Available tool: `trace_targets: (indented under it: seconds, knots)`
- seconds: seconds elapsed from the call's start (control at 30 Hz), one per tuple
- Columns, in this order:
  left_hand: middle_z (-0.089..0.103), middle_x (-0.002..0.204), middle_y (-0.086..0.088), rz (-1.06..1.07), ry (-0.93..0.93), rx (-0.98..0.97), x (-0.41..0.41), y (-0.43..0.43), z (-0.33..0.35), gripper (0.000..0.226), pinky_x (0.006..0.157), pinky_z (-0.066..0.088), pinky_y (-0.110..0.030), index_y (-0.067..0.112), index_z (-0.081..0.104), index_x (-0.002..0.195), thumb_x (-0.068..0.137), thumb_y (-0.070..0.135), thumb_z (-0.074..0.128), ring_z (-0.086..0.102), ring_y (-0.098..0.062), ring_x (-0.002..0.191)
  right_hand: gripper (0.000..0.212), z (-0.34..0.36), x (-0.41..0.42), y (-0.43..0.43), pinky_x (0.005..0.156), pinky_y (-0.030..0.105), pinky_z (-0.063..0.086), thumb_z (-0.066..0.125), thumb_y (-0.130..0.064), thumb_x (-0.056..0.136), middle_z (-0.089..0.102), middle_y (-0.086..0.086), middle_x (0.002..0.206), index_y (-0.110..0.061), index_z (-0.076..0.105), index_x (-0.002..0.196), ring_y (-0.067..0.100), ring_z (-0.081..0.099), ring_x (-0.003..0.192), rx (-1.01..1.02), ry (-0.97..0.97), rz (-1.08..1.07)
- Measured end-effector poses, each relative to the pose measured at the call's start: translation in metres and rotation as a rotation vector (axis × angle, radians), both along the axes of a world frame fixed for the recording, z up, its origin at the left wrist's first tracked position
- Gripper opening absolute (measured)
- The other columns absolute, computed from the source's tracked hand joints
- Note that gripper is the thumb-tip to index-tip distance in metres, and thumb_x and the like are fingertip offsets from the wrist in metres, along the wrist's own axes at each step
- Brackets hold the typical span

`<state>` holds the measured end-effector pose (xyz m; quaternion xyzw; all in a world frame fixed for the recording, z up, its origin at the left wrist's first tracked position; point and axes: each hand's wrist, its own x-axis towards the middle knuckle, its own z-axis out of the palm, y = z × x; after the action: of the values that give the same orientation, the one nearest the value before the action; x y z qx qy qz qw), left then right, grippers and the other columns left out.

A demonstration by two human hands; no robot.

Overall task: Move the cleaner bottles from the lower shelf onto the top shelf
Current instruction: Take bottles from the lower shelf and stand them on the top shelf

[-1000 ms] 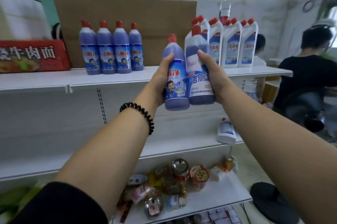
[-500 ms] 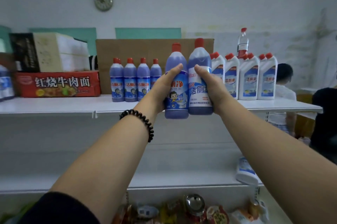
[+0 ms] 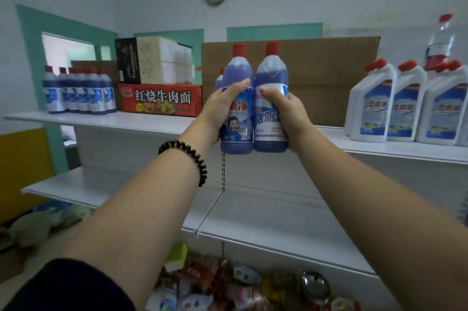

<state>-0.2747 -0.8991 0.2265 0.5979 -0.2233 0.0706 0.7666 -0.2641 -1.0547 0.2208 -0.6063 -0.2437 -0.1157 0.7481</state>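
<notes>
My left hand [image 3: 222, 108] is closed around one blue cleaner bottle [image 3: 237, 98]; my right hand [image 3: 291, 113] is closed around a second blue cleaner bottle [image 3: 271, 98]. Both bottles are upright, side by side and touching, held in the air at the front edge of the top shelf [image 3: 114, 120], bases level with it.

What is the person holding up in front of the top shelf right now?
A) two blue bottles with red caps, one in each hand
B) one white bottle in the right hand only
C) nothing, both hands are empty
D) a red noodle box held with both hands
A: the left hand grips one blue bottle and the right hand grips the other blue bottle, both red-capped, upright and pressed side by side at the top shelf.
</notes>
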Motion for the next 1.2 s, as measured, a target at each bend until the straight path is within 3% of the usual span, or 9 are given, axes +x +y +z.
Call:
trace_targets:
  seconds: [0.1,0.23,0.37,0.6,0.73,0.83,1.0,1.1,1.2]
  knots:
    - [0.058,0.131,-0.033,0.069,-0.014,-0.001,0.005,0.038,-0.006,0.070,0.103,0.047,-0.059,-0.002,0.056,0.135,0.082,0.041,0.074,0.061,-0.044,0.110,0.020,-0.003,0.007,0.037,0.082,0.043,0.060,0.071,-0.026,0.090,0.074,0.008,0.091,-0.014,0.065,0.103,0.026,0.072,0.083,-0.038,0.002,0.046]
    - [0.060,0.129,-0.031,0.161,-0.032,-0.023,0.010,0.099,-0.012,0.074,0.103,0.047,-0.059,0.000,0.060,0.130,0.072,0.042,0.078,0.062,-0.043,0.107,0.029,-0.005,0.019,0.097,0.077,0.038,0.061,0.071,-0.031,0.090,0.074,0.008,0.096,-0.014,0.062,0.111,0.025,0.074,0.085,-0.079,-0.005,0.076]
    - [0.062,0.128,-0.030,0.234,-0.030,-0.042,0.019,0.170,-0.014,0.077,0.104,0.045,-0.063,0.000,0.059,0.133,0.072,0.042,0.080,0.059,-0.051,0.118,0.033,-0.005,0.033,0.170,0.076,0.036,0.061,0.071,-0.033,0.090,0.074,0.008,0.100,-0.014,0.061,0.115,0.025,0.074,0.088,-0.084,-0.029,0.100]
    - [0.066,0.122,-0.030,0.315,-0.049,0.004,0.021,0.304,-0.013,0.079,0.098,0.052,-0.057,-0.002,0.060,0.130,0.068,0.041,0.081,0.066,-0.042,0.102,0.025,-0.008,0.054,0.310,0.077,0.041,0.061,0.073,-0.028,0.089,0.074,0.010,0.097,-0.014,0.063,0.107,0.026,0.074,0.084,-0.027,-0.023,0.160]
    - [0.069,0.115,-0.028,0.388,-0.046,0.010,0.027,0.378,-0.014,0.067,0.093,0.053,-0.054,0.002,0.067,0.118,0.066,0.042,0.080,0.067,-0.039,0.096,0.036,-0.010,0.065,0.387,0.074,0.041,0.062,0.077,-0.033,0.080,0.074,0.014,0.098,-0.012,0.065,0.108,0.028,0.073,0.082,-0.016,-0.012,0.196]
    - [0.072,0.108,-0.023,0.456,-0.023,0.015,0.035,0.428,-0.016,0.057,0.090,0.055,-0.051,0.008,0.070,0.108,0.065,0.043,0.080,0.069,-0.036,0.091,0.022,-0.010,0.077,0.438,0.071,0.037,0.061,0.073,-0.025,0.088,0.072,0.012,0.093,-0.012,0.063,0.103,0.024,0.072,0.077,-0.046,-0.002,0.227]
    - [0.072,0.113,-0.022,0.557,-0.012,0.003,0.069,0.509,-0.023,0.073,0.091,0.057,-0.051,0.005,0.065,0.123,0.065,0.045,0.083,0.070,-0.041,0.099,0.016,-0.010,0.112,0.517,0.077,0.041,0.060,0.073,-0.026,0.089,0.073,0.010,0.094,-0.017,0.063,0.098,0.025,0.073,0.082,-0.102,-0.036,0.266]
    - [0.074,0.107,-0.019,0.607,-0.017,0.024,0.095,0.557,-0.025,0.060,0.079,0.059,-0.043,0.006,0.066,0.119,0.073,0.043,0.079,0.072,-0.033,0.088,0.022,-0.008,0.143,0.564,0.073,0.035,0.062,0.072,-0.028,0.090,0.073,0.009,0.096,-0.017,0.062,0.105,0.022,0.074,0.080,-0.126,-0.066,0.278]
    - [0.075,0.100,-0.017,0.660,-0.021,0.016,0.126,0.603,-0.022,0.050,0.071,0.058,-0.036,0.007,0.065,0.117,0.080,0.039,0.076,0.072,-0.028,0.080,0.040,-0.004,0.182,0.610,0.079,0.042,0.062,0.074,-0.032,0.087,0.071,0.012,0.105,-0.013,0.058,0.118,0.025,0.074,0.087,-0.137,-0.089,0.253]
